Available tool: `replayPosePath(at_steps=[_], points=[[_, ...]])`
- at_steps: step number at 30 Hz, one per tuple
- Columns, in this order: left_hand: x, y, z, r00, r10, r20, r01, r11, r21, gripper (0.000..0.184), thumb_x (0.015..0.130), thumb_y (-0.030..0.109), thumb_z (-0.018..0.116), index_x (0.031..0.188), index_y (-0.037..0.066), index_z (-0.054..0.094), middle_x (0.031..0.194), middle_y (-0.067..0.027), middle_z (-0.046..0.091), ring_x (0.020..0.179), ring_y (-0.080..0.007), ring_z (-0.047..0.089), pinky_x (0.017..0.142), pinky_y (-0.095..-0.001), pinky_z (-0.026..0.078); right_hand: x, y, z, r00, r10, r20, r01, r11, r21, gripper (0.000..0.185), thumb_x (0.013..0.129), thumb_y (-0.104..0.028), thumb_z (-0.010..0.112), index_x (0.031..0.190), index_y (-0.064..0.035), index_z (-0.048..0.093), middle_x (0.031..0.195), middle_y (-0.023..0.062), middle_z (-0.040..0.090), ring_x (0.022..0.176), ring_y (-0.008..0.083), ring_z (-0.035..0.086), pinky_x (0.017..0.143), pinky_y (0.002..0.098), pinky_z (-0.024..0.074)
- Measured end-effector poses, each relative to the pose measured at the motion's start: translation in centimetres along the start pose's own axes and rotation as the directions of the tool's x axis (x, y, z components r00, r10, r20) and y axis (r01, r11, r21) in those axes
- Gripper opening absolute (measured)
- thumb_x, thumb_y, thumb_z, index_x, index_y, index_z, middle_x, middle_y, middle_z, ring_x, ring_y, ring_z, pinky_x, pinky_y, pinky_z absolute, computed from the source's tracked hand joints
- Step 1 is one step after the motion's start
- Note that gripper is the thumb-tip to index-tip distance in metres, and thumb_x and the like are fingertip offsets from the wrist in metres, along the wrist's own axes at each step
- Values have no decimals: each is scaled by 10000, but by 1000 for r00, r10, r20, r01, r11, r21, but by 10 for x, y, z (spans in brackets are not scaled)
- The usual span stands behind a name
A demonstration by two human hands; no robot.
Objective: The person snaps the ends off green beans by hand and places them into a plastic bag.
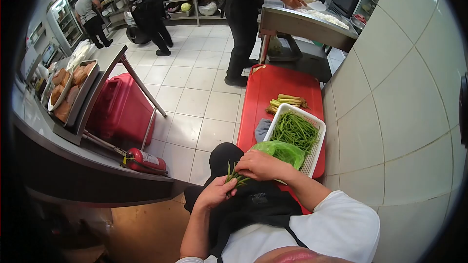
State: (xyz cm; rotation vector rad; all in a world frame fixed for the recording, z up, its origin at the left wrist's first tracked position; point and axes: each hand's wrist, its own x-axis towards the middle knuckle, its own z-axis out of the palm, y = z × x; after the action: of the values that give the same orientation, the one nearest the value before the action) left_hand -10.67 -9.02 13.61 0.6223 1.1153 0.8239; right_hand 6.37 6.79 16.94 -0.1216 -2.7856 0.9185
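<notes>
My left hand (219,192) is closed round a small bunch of green beans (236,180) above my lap. My right hand (261,164) reaches over from the other side, its fingers pinched together at the bunch's upper end. Whether those fingers grip a bean tip is too small to tell for sure. Just beyond my right hand, a white plastic basket (319,139) holds many more green beans (294,130). A light green plastic bag (282,152) lies over the near part of the basket, beside my right wrist.
The basket rests on a red lid (258,85), with pale stalks (287,101) and a grey cloth (262,129) beside it. A tiled wall (404,117) rises at right. Left are a fire extinguisher (145,160) and a meat tray (80,98). Several co-workers stand further off.
</notes>
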Motion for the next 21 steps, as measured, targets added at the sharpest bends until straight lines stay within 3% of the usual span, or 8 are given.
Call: replayPosePath(at_steps=[9, 21], points=[[1, -1, 1, 998, -5, -56, 7, 1000, 26, 264, 1029, 320, 502, 897, 104, 581, 712, 56, 541, 595, -42, 440, 547, -203, 367, 1, 5, 10, 999, 3, -42, -5, 999, -49, 76, 862, -149, 623, 891, -80, 636, 820, 89, 625, 857, 289, 611, 765, 412, 470], [3, -4, 3, 992, 46, -120, -22, 980, 196, 322, 1028, 305, 494, 809, 78, 563, 690, 44, 538, 612, -61, 454, 568, -239, 381, -3, 1, 13, 998, -29, -52, 21, 988, -154, 102, 785, -123, 659, 828, -56, 593, 778, 114, 588, 795, 312, 597, 748, 419, 469]])
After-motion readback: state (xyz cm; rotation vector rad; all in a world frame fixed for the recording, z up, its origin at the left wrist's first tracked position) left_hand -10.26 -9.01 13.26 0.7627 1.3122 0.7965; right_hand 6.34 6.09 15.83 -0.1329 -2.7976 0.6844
